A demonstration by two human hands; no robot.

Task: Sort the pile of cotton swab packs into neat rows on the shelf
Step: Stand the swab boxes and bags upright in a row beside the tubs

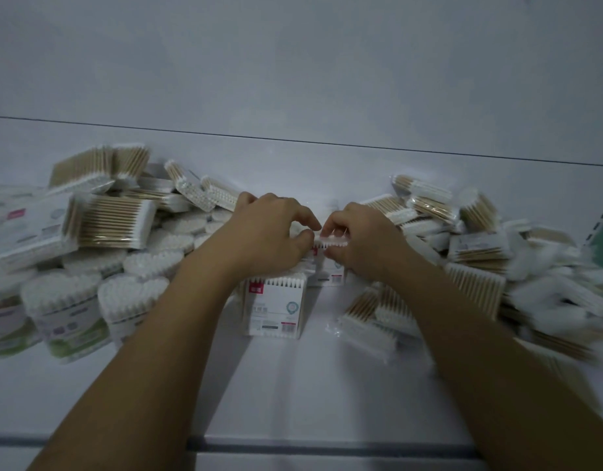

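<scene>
Cotton swab packs lie in two heaps on a white shelf (327, 385). Between the heaps, a short row of upright white boxed packs runs back from the front box (275, 309). My left hand (269, 232) and my right hand (361, 239) meet over the row's far end. Together they pinch the top edge of one upright pack (332, 243), whose white swab tips show between the fingers. The packs under my hands are partly hidden.
The left heap (99, 226) holds flat wooden-stick packs above heart-shaped tubs (130, 297). The right heap (470, 266) is loose flat packs, blurred at the edge. A white back wall (293, 62) rises behind. The shelf's front lip (327, 448) runs below my forearms.
</scene>
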